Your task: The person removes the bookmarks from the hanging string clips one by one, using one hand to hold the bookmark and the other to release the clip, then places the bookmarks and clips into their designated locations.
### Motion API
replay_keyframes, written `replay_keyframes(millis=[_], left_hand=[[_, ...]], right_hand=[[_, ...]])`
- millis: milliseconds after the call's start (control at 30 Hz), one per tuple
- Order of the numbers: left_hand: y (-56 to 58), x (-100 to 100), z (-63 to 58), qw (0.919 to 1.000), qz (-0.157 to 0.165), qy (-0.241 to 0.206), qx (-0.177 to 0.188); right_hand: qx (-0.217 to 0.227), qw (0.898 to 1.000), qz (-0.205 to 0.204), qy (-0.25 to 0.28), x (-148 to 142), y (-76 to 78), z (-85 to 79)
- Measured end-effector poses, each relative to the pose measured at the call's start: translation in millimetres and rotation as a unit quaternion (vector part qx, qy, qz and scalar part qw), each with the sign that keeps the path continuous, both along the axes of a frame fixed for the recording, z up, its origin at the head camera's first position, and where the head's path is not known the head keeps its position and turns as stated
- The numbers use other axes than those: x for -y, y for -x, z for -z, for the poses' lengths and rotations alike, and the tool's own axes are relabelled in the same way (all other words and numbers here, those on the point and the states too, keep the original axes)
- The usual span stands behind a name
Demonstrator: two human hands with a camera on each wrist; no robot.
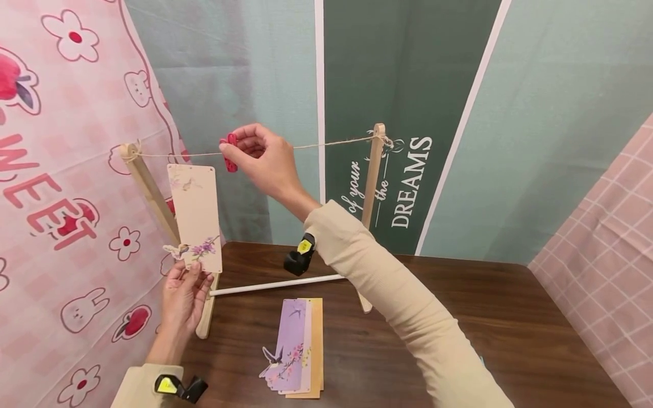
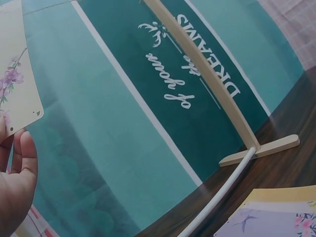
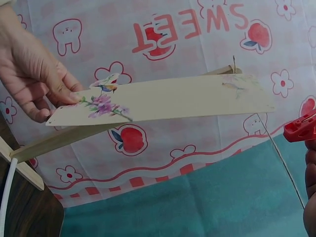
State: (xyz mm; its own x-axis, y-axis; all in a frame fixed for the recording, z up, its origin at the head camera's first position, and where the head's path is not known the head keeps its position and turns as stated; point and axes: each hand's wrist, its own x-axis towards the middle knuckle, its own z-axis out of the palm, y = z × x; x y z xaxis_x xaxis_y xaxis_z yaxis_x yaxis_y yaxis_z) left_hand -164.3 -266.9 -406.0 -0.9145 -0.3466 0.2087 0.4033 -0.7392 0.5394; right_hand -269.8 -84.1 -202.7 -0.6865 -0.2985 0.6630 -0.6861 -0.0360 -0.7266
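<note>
My left hand [image 1: 185, 292] pinches the lower end of a cream bookmark card [image 1: 196, 207] printed with purple flowers and small birds. The card stands upright, its top edge just under the string [image 1: 331, 143] near the left post. In the right wrist view the thumb of my left hand [image 3: 42, 84] lies over the card's flowered end. Up at the string, my right hand [image 1: 270, 164] holds a red clothespin [image 1: 231, 153] between thumb and fingers, to the right of the card. Part of the right hand is cut off in its own wrist view, where the red clothespin [image 3: 300, 127] shows at the edge.
Two wooden posts, left [image 1: 153, 190] and right [image 1: 374, 175], carry the string. A white rod [image 1: 275, 285] joins them low down. Purple, pink and yellow cards [image 1: 291, 340] lie stacked on the dark wooden table [image 1: 459, 340]. A pink printed curtain [image 1: 46, 226] hangs close on the left.
</note>
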Motion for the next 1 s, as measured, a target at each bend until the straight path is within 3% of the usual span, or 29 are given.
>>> replay_keyframes(millis=[300,533,733,1000], left_hand=[[-3.0,-6,-4.4,0.9999,0.013,0.005,-0.004],[-7.7,-10,-5.4,0.999,0.037,0.022,-0.016],[-10.8,-13,-4.4,0.9972,0.058,0.037,-0.027],[-10.2,-19,-5.0,0.996,0.064,0.055,-0.032]], right_hand=[[0.016,1.0,0.0,-0.006,-20,-0.9,1.1],[-0.007,1.0,-0.018,0.018,-32,-1.5,5.7],[-0.027,1.0,-0.015,0.006,-43,-3.0,11.8],[-0.035,0.999,-0.008,-0.002,-61,-6.0,16.1]])
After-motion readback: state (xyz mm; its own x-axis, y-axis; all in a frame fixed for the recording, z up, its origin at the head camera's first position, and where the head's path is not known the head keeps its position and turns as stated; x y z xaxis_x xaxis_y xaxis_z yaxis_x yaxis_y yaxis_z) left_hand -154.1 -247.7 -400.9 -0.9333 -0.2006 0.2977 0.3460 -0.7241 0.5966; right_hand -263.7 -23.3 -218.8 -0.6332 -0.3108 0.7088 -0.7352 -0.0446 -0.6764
